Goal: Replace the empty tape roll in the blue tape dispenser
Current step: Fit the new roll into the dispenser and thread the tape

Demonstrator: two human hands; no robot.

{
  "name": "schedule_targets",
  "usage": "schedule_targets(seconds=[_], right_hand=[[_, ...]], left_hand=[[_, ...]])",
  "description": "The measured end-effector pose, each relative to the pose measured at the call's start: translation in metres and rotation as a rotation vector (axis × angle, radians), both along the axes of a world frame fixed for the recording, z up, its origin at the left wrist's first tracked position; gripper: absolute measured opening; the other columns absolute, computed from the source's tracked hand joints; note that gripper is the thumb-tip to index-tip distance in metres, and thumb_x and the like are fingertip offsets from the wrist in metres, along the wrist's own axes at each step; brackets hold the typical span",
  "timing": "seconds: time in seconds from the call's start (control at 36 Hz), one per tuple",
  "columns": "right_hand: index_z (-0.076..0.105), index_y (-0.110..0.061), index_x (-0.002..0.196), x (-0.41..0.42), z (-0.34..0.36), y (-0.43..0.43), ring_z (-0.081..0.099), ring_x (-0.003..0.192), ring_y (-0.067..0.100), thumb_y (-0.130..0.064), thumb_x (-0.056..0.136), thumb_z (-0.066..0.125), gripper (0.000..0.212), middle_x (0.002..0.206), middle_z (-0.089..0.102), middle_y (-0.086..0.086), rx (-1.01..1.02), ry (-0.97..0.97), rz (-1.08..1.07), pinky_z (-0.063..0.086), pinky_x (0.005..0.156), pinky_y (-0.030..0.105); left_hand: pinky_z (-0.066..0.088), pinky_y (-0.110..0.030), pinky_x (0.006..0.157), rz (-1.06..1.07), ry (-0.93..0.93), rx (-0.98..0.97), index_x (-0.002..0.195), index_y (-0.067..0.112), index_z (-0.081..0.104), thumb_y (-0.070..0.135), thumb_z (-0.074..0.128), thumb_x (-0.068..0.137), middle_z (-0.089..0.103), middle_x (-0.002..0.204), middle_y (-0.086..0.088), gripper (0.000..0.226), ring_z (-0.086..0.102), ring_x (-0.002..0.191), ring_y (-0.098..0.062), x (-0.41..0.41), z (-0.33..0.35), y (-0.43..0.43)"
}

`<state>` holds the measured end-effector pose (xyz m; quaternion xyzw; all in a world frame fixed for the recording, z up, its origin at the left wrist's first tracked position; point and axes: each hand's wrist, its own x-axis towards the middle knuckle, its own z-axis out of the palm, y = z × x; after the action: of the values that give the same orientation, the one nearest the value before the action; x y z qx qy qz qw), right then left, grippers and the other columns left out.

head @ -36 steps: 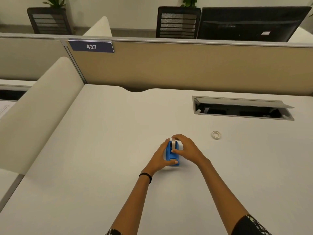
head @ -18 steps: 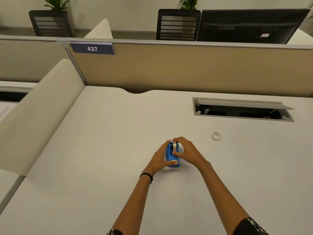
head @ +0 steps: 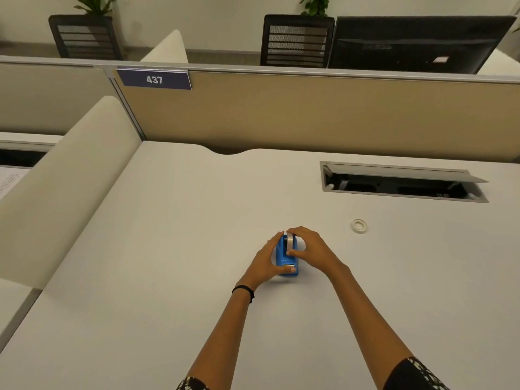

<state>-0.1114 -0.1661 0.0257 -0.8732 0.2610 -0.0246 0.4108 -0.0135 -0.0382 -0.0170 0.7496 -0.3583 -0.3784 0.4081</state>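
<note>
In the head view, the blue tape dispenser (head: 286, 258) is seen standing on the white table (head: 174, 249), near the middle and slightly to the right. It is braced by the left hand (head: 266, 261), which is curled narrowly around its left side and near end, with the thumb laid across the near edge. A tape roll (head: 289, 243) standing on edge in the dispenser's cradle is pinched between the thumb and fingers of the right hand (head: 308, 250). Compared with a second ago, very little has been shifted: the dispenser has been kept in the same spot, both hands have been kept closed on it, and the roll appears to have been pressed slightly lower into the body, though the change is too small to be sure of. A small white ring (head: 359, 225), judged to be the spent core, is left lying flat on the table well apart to the far right. From this it is judged that the old roll is already out and the fresh one is being seated, so the task is taken to be close to completion; whether the hub is fully engaged cannot be told.
</note>
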Motion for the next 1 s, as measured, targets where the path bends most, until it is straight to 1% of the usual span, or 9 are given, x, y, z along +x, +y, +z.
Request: schedule_targets(seconds=[0.14, 0.28, 0.42, 0.53, 0.78, 0.89, 1.0], right_hand=[[0.048, -0.013, 0.126, 0.0005, 0.0027, 0.0012, 0.049, 0.12, 0.024, -0.016, 0.08, 0.068, 0.05, 0.132, 0.053, 0.008, 0.005, 0.016, -0.004, 0.04, 0.103, 0.036], [0.048, -0.012, 0.126, 0.0028, 0.0045, 0.0031, 0.048, 0.121, 0.025, -0.016, 0.08, 0.067, 0.05, 0.133, 0.052, 0.009, 0.005, 0.022, -0.021, 0.038, 0.102, 0.034], [0.049, -0.011, 0.124, 0.0033, 0.0066, 0.0026, 0.049, 0.119, 0.026, -0.014, 0.08, 0.068, 0.048, 0.13, 0.054, 0.01, 0.006, 0.031, -0.009, 0.04, 0.102, 0.036], [0.048, -0.009, 0.123, 0.0038, 0.0052, 0.0043, 0.048, 0.118, 0.026, -0.014, 0.081, 0.067, 0.046, 0.131, 0.052, 0.011, 0.002, 0.071, -0.001, 0.038, 0.098, 0.031], [0.048, -0.008, 0.122, 0.0042, 0.0062, 0.0057, 0.049, 0.116, 0.027, -0.014, 0.08, 0.067, 0.047, 0.129, 0.052, 0.013, 0.001, 0.086, 0.014, 0.04, 0.101, 0.037], [0.048, -0.008, 0.122, 0.0048, 0.0059, 0.0051, 0.049, 0.116, 0.027, -0.013, 0.079, 0.068, 0.048, 0.129, 0.052, 0.013, -0.003, 0.091, 0.018, 0.04, 0.101, 0.037], [0.048, -0.008, 0.123, 0.0066, 0.0067, 0.0036, 0.048, 0.117, 0.027, -0.014, 0.08, 0.067, 0.047, 0.13, 0.052, 0.013, 0.0, 0.108, 0.026, 0.039, 0.099, 0.034]], left_hand=[[0.025, -0.022, 0.102, -0.007, 0.004, 0.002, 0.144, 0.025, 0.018, 0.032, 0.077, 0.072, 0.027, 0.152, 0.001, 0.093, 0.03, 0.137, -0.018, 0.0001, 0.0003, 0.0005], [0.026, -0.024, 0.104, -0.01, 0.003, 0.004, 0.144, 0.025, 0.018, 0.032, 0.076, 0.073, 0.028, 0.151, 0.0, 0.093, 0.03, 0.136, -0.018, -0.0002, 0.0013, 0.0005], [0.024, -0.022, 0.102, -0.015, 0.014, -0.004, 0.144, 0.029, 0.018, 0.034, 0.077, 0.072, 0.028, 0.151, 0.004, 0.093, 0.029, 0.133, -0.011, 0.0002, 0.0024, 0.0022], [0.023, -0.022, 0.103, -0.038, 0.001, 0.008, 0.144, 0.027, 0.016, 0.031, 0.077, 0.072, 0.026, 0.152, 0.002, 0.094, 0.028, 0.136, -0.015, 0.0016, 0.002, 0.0022], [0.023, -0.024, 0.106, -0.032, -0.014, 0.01, 0.144, 0.024, 0.016, 0.025, 0.076, 0.074, 0.026, 0.152, 0.001, 0.092, 0.028, 0.138, -0.018, 0.0007, 0.0, 0.0011], [0.022, -0.023, 0.104, -0.029, -0.008, 0.011, 0.144, 0.025, 0.016, 0.025, 0.076, 0.073, 0.026, 0.152, 0.001, 0.093, 0.028, 0.137, -0.018, 0.0009, -0.0011, 0.0006], [0.022, -0.022, 0.102, -0.033, -0.011, 0.026, 0.144, 0.027, 0.015, 0.024, 0.078, 0.072, 0.026, 0.152, 0.001, 0.095, 0.029, 0.137, -0.019, 0.002, -0.0023, -0.0004]])
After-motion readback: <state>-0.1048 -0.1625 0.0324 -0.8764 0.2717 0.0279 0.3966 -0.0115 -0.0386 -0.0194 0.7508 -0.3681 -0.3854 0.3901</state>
